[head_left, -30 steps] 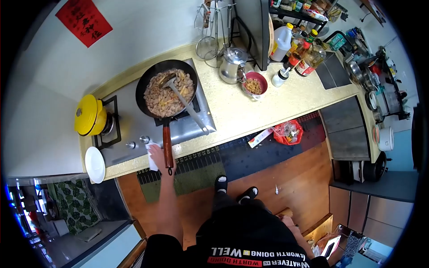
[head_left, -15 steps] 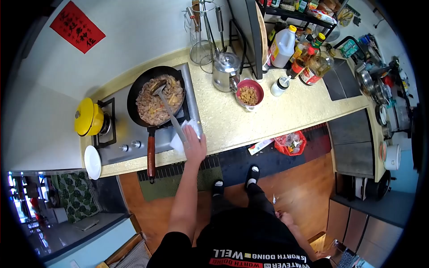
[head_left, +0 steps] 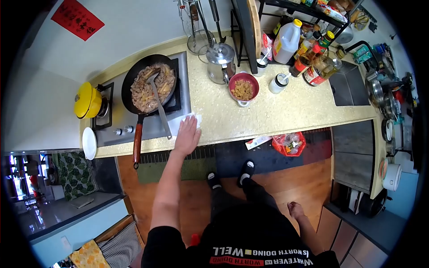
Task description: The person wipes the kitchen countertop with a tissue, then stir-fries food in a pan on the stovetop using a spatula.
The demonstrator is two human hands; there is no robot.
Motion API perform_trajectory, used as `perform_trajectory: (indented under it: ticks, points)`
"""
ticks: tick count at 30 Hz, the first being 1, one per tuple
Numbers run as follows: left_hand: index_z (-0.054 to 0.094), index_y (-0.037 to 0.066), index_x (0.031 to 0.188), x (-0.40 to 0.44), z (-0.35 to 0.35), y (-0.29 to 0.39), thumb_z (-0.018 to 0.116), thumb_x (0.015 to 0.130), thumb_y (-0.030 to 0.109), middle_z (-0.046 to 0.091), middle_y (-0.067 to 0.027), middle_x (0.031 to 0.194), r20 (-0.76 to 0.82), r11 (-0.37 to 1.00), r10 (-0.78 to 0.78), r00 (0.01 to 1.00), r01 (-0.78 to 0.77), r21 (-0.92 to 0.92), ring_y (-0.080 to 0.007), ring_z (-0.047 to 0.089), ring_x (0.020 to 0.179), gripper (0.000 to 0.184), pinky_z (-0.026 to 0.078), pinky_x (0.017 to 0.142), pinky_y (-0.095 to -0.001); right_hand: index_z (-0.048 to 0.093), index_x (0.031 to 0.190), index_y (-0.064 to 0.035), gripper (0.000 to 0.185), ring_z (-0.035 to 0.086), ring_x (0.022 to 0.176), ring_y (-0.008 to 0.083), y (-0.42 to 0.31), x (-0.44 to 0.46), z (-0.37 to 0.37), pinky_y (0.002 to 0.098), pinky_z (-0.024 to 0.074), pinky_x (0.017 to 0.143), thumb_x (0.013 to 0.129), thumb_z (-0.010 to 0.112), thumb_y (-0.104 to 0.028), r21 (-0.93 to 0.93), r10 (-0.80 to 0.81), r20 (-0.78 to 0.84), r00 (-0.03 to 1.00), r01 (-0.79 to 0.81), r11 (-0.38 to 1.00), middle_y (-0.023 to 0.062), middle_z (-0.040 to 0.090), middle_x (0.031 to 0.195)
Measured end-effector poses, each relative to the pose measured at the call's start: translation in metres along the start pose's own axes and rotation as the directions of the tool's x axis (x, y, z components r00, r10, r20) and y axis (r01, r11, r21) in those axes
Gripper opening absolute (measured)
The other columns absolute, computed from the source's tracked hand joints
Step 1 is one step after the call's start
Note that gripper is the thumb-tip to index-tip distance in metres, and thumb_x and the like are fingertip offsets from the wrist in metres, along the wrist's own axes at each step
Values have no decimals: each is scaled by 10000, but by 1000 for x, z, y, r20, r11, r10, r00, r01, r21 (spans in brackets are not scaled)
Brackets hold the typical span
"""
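My left hand [head_left: 187, 135] lies flat with fingers stretched out on a white cloth or paper towel [head_left: 177, 124] at the front right corner of the stove. Just left of it is the handle of a metal spatula [head_left: 161, 113], whose head rests in a black wok [head_left: 126, 85] of sliced, cooked-looking meat [head_left: 145, 91]. The wok's wooden handle [head_left: 138, 138] points over the counter's front edge. Low beside my body hangs my right hand [head_left: 295, 209], its fingers curled, with nothing visible in them.
Left of the wok stand a yellow pot [head_left: 87, 101] and a white plate [head_left: 89, 144]. A metal kettle [head_left: 220, 64], a red bowl of brown food [head_left: 245, 88], a white-lidded jar [head_left: 279, 84] and several bottles [head_left: 306, 60] line the counter. A red bin [head_left: 289, 150] sits on the floor.
My left hand and the white cloth have shifted slightly right relative to the stove. My right hand has swung outward from my body. The whole view has shifted a little.
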State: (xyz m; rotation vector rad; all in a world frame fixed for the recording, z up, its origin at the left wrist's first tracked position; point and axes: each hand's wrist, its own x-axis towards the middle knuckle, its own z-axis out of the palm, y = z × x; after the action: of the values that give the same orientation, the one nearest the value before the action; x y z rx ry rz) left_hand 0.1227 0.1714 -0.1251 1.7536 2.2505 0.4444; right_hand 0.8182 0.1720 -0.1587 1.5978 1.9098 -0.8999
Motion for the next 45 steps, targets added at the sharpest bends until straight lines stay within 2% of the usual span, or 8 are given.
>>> perform_trajectory:
  ticks: [9,23,28,32,34,38,42,45]
  points:
    - [463,-119,1478,-31,67,68,512,1062,235,393,-280,1611,-259,941,-338,905,328,-81,-456,336,1512,549,222,1261,-544,720,1035,-94,395,692,995,443,-70,-3,13,508,557,865,1037,554,-452,112,-46,25,999,43,993,236,728,1025]
    - [629,-56,1352,3,108,137,525,903,-108,658,-201,1385,-171,920,-43,984,-28,-391,-358,623,1293,464,424,1171,-448,697,946,-26,373,696,756,329,-176,-12,-37,420,546,708,1054,605,-371,324,-262,-85,961,275,905,177,696,785]
    - [629,-54,1356,8,61,159,520,1021,-84,677,-172,1342,223,-263,-476,851,104,-959,-214,654,1217,354,478,1079,-310,686,1140,-76,301,653,747,134,-300,33,-73,283,529,657,1085,576,-351,939,-283,22,959,77,334,-9,665,885]
    - [631,-61,1348,-18,16,169,517,1021,-88,678,-176,1340,305,-542,-382,873,56,-839,-218,651,1234,348,504,1057,-321,627,1331,-84,350,666,829,129,-408,37,-109,270,550,691,1107,534,-338,984,-172,149,974,-163,-67,11,704,989]
    - [645,-66,1328,-31,15,166,511,1024,-85,691,-178,1320,258,-339,-466,846,98,-936,-233,669,1214,333,518,1041,-323,645,1307,-67,341,671,863,132,-423,53,-98,287,556,722,1114,517,-317,992,-257,99,961,-115,-49,16,711,1004]
    - [608,-70,1371,-69,29,141,524,1018,-20,732,-218,1241,-364,732,-296,883,-35,-680,-323,724,1143,367,552,984,-362,683,1192,-60,307,646,886,101,-448,61,-73,279,519,730,1119,501,-296,993,-299,-72,951,96,65,1,706,1012]
    - [45,-24,1646,-98,16,141,459,931,-20,510,-292,1523,-161,709,-204,966,32,-704,-444,523,1390,825,436,1130,-441,696,1197,-9,313,615,928,114,-465,57,-54,263,487,846,1127,479,-224,989,-469,-32,882,95,111,41,713,1011]
    - [178,-34,1626,-120,-4,133,493,883,-31,456,-298,1562,-168,634,-280,945,50,-772,-450,452,1449,807,363,1194,-462,742,1137,-8,232,672,821,170,-480,68,-50,333,537,778,1043,560,-117,843,-436,-131,891,331,424,94,745,924]
